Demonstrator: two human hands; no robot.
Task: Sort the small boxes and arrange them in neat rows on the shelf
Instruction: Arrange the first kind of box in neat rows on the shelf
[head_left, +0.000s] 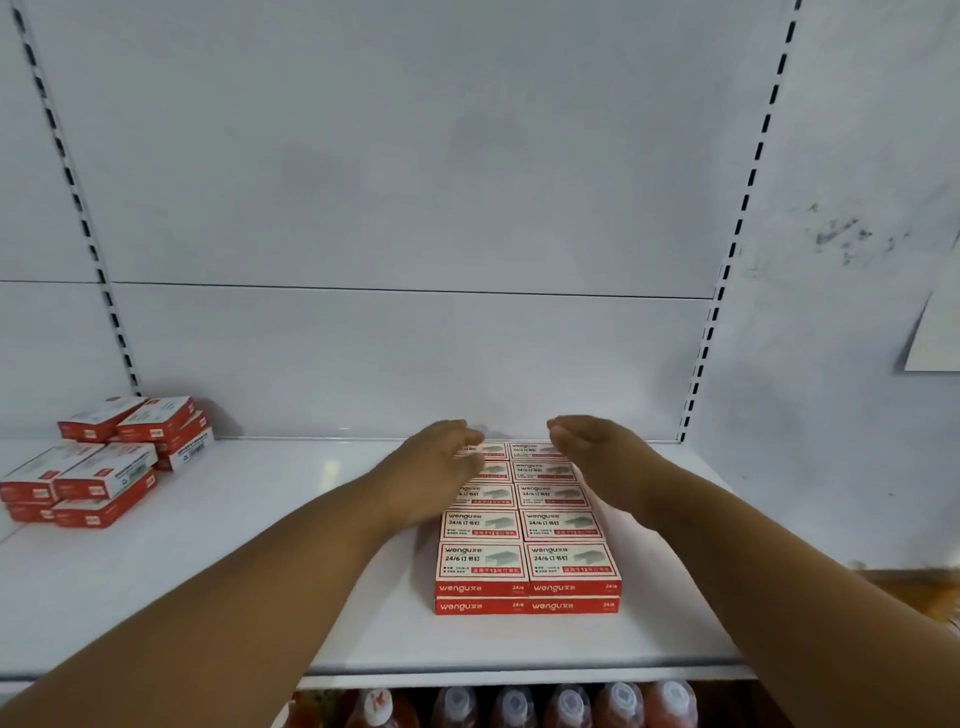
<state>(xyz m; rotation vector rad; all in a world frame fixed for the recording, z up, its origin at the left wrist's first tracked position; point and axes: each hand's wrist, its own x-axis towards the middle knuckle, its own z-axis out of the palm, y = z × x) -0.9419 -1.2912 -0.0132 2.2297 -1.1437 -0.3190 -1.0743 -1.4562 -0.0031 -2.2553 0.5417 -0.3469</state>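
Both hands, left hand and right hand, press loose, spread fingers against the red-and-white cardboard boxes to square the rows (messy pile waits at nine o'clock).

You stand in shop aisle: white metal gondola shelf, slotted uprights on back panel, identical red staple boxes stocked between your hands, sealed red bottles ranked on tier below them.
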